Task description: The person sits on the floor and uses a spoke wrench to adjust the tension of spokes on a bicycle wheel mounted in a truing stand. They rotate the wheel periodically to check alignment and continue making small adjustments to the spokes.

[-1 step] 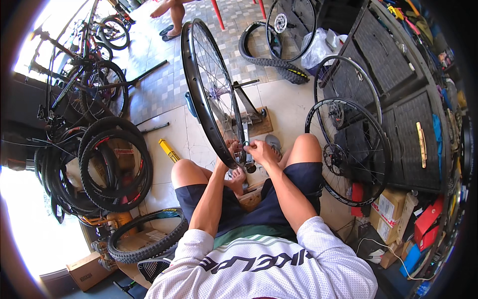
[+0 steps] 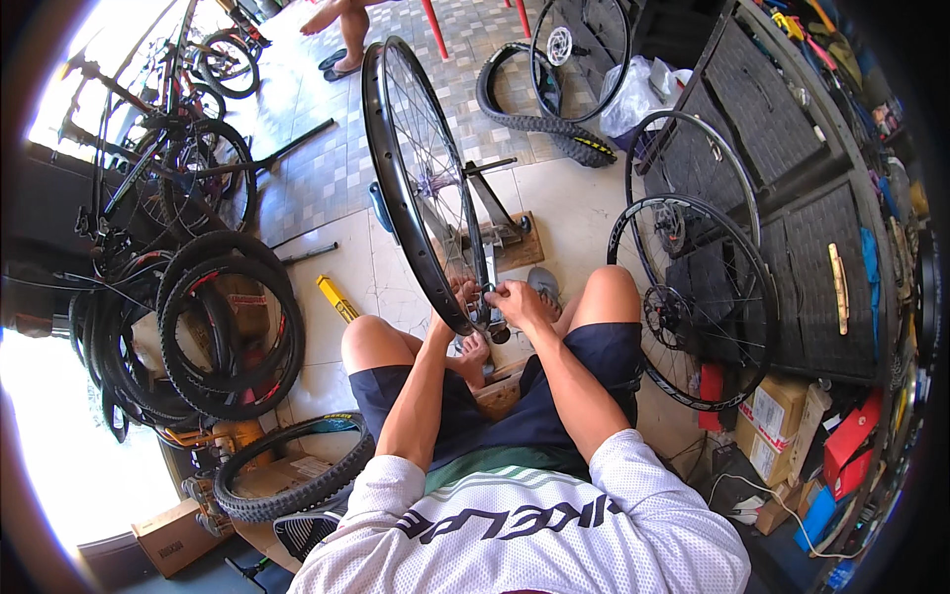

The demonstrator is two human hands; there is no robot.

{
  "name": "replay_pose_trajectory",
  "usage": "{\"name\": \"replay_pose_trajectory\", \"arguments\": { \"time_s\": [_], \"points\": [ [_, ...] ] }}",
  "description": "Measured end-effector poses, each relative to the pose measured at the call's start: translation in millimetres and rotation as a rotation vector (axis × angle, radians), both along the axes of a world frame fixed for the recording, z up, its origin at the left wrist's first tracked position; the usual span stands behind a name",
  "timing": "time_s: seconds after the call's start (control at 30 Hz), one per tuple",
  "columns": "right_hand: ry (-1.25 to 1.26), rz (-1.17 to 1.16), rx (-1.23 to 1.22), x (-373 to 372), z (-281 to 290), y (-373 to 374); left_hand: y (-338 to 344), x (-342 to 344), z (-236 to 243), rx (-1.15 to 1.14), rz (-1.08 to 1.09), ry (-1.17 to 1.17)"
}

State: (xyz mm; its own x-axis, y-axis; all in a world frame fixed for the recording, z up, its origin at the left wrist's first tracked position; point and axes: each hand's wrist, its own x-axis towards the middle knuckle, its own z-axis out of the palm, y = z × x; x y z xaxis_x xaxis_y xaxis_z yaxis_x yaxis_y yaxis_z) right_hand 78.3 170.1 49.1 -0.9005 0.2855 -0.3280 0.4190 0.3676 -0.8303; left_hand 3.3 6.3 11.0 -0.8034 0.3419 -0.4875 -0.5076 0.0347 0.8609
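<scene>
A bare black bicycle wheel (image 2: pixel 401 208) stands upright between my knees in a metal truing stand (image 2: pixel 491 203) on a wooden base (image 2: pixel 535 246). My left hand (image 2: pixel 461 294) is at the near part of the wheel, its fingers curled in by the spokes and partly hidden by the rim. Just to the right of it, my right hand (image 2: pixel 521 303) has thumb and forefinger pinched together against the rim's right side. What either hand grips is too small or too covered to make out.
Wheels with spokes (image 2: pixel 693 297) lean on dark cabinets (image 2: pixel 792 267) at the right. Tyres (image 2: pixel 233 327) are piled at the left beside parked bicycles (image 2: pixel 198 168). A yellow tool (image 2: pixel 336 298) lies by my left knee. Another person's foot (image 2: pixel 346 69) shows far off.
</scene>
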Motion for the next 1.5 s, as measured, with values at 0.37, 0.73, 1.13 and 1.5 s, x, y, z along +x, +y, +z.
{"name": "replay_pose_trajectory", "arguments": {
  "time_s": [0.37,0.73,1.13,1.5],
  "points": [
    [0.222,0.163,0.011,-8.6,13.8,-13.4,-21.3,-22.3,-36.9,-0.051,-0.249,0.359],
    [0.194,0.092,0.035,-2.3,12.7,-16.3,9.8,-9.7,-7.3,-0.42,-0.19,0.497],
    [0.254,0.095,-0.116,-3.1,-1.6,-16.9,-4.2,-21.9,0.4,-0.483,-0.429,0.574],
    [0.108,0.084,-0.205,-3.3,2.0,-11.6,4.6,-18.6,32.1,-0.614,-0.477,0.581]
  ]
}}
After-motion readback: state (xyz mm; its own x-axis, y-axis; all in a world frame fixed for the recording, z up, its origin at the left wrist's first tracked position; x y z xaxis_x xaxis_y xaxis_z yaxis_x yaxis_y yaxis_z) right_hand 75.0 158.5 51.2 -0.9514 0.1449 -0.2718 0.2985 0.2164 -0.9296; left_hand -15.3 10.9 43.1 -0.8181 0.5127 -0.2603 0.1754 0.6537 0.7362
